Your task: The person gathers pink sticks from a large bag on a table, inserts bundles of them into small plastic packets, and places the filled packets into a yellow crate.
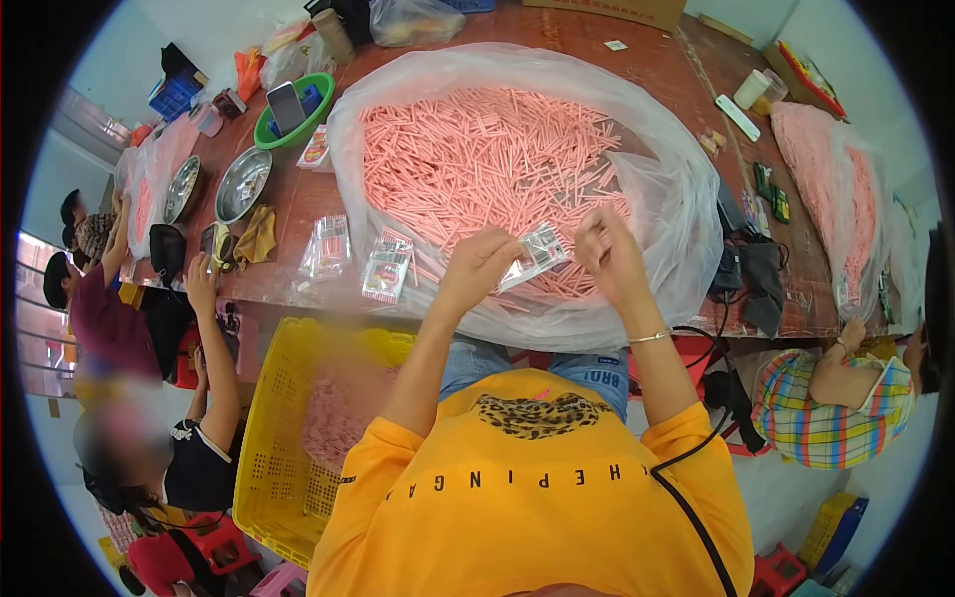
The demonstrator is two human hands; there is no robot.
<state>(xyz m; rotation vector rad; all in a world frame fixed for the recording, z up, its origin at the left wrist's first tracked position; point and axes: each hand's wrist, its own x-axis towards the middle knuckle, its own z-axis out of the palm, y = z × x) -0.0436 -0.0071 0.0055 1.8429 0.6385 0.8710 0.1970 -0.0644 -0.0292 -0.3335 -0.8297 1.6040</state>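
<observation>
Over the heap of thin pink sticks (477, 149), my left hand (479, 267) pinches the end of a small clear printed packet (538, 257). My right hand (609, 261) is closed beside the packet's other end, its fingers curled together. Whatever it grips, if anything, is hidden. The sticks lie in a big clear plastic bag (662, 109) spread open on the table in front of me. To the left of my left hand, a printed packet (388, 265) rests at the bag's edge, and more packets (326, 247) lie beyond it on the table.
A yellow crate (269, 428) with pink material stands below the table at my left. A green basket (298, 134) and metal bowls (243, 185) sit on the red table (288, 214). Other people work at both sides. A black cable (696, 497) runs along my right arm.
</observation>
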